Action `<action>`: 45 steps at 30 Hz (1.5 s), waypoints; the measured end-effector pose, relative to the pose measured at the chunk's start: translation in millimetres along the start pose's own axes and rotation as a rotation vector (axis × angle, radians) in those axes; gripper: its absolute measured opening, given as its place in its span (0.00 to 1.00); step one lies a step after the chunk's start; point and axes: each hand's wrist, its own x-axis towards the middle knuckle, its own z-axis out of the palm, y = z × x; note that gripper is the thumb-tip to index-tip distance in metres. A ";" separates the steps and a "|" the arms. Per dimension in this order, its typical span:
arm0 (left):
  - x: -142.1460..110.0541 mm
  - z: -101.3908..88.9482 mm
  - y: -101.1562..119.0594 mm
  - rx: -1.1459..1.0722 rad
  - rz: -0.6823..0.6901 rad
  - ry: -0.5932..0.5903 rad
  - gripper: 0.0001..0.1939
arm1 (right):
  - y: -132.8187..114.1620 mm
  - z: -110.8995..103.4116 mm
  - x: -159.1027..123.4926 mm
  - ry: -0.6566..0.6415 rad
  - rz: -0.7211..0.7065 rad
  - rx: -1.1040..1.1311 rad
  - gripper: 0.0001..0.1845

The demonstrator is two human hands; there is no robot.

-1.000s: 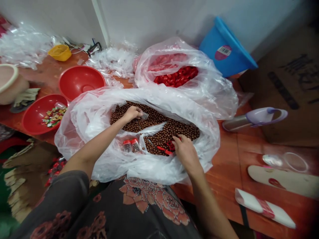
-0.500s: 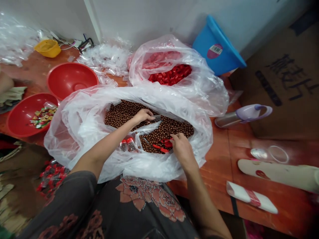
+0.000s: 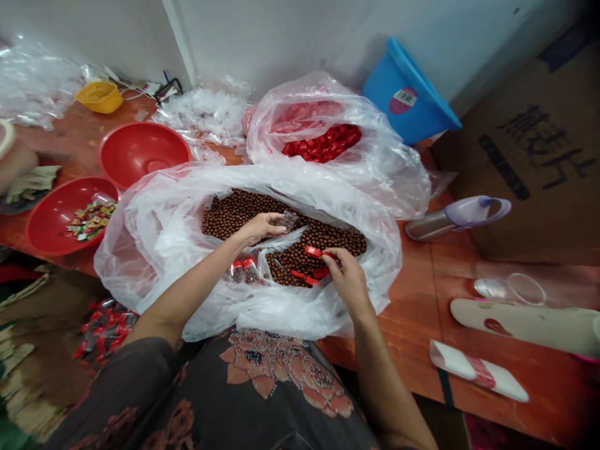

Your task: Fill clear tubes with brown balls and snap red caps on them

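Small round brown balls (image 3: 335, 237) fill a big clear plastic bag (image 3: 154, 231) in front of me. Above them my left hand (image 3: 263, 228) is closed on a small clear plastic container (image 3: 289, 220). My right hand (image 3: 344, 275) pinches a red plastic cap (image 3: 313, 251) just over the balls, to the right of the container. Other red caps (image 3: 304, 277) lie on the balls below that hand. Two small clear jars with red caps (image 3: 244, 270) rest on the plastic at the near left of the balls.
Behind stands a bag of red caps (image 3: 328, 144) beside a blue bucket (image 3: 407, 94). Red bowls (image 3: 145, 150) are at left, one with wrapped pieces. A bottle (image 3: 450, 219), a white roll (image 3: 478, 369) and a large carton (image 3: 520, 162) occupy the right.
My right hand has lifted a red cap up off the balls toward the left hand. My left hand has turned slightly, and the clear container now points up more. The view has shifted a little.
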 end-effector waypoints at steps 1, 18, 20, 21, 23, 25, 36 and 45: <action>-8.5 0.4 1.5 -0.028 -0.011 0.000 0.21 | -2.6 1.7 0.1 0.030 0.042 0.119 0.14; -103.2 24.9 -13.3 0.145 0.185 0.165 0.23 | -66.5 26.2 6.7 -0.228 0.346 0.945 0.21; -105.7 28.5 -14.0 0.134 0.162 0.145 0.22 | -67.4 27.6 5.0 -0.232 0.297 0.898 0.20; -106.7 29.9 -14.7 0.129 0.155 0.133 0.22 | -67.2 27.8 3.9 -0.231 0.271 0.865 0.20; -108.3 31.8 -16.8 0.134 0.152 0.123 0.21 | -66.3 27.4 2.0 -0.209 0.209 0.783 0.18; -109.7 32.7 -19.2 0.156 0.147 0.125 0.20 | -65.3 26.2 0.7 -0.145 0.119 0.664 0.18; -114.9 41.1 -20.0 0.178 0.062 0.115 0.17 | -61.2 30.0 -0.5 -0.032 -0.392 0.174 0.14; -120.4 41.4 -14.6 0.191 0.026 0.067 0.15 | -53.8 12.9 1.0 -0.159 -0.510 0.228 0.17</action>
